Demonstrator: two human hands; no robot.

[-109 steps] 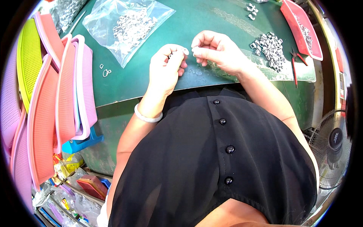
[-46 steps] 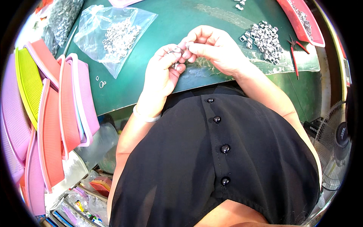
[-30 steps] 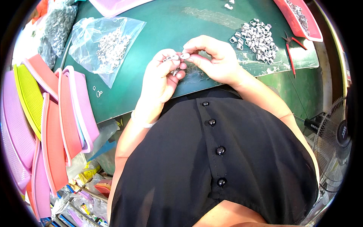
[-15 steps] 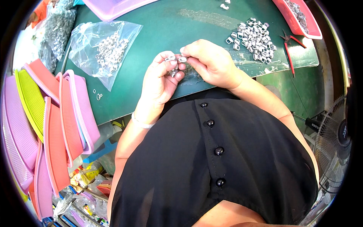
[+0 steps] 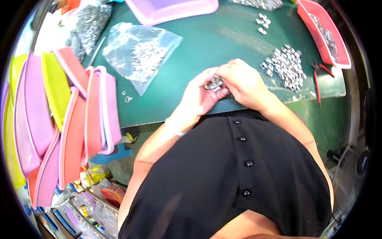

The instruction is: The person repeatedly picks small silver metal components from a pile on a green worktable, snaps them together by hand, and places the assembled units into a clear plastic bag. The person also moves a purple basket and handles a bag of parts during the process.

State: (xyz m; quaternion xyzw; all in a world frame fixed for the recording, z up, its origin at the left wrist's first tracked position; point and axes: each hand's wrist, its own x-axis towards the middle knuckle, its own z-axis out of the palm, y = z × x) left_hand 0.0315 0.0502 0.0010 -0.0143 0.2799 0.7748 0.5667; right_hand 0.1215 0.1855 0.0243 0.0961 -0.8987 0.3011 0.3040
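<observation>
Several small silvery metal pieces (image 5: 215, 84) lie bunched in the curled fingers of my left hand (image 5: 198, 95), near the table's front edge. My right hand (image 5: 248, 85) is closed against them from the right, its thumb and fingertips bent in at the bunch. Whether a piece sits between those right fingertips is hidden. To the right of my hands is a heap of small silvery metal loops (image 5: 289, 68). On the left lies a clear plastic bag (image 5: 119, 46) with more small metal pieces (image 5: 149, 57) inside.
Red-handled pliers (image 5: 317, 89) rest at the table's right edge, below a pink-red basket (image 5: 341, 63) of metal parts. A lilac basket (image 5: 153, 19) stands at the back. Stacked coloured baskets (image 5: 71, 139) crowd the left; a fan (image 5: 358, 163) stands at lower right.
My hands have closed together over the metal pieces, which now show as a bunch; before, single loops showed between the fingertips. The whole view has shifted, so the table things appear farther right and lower.
</observation>
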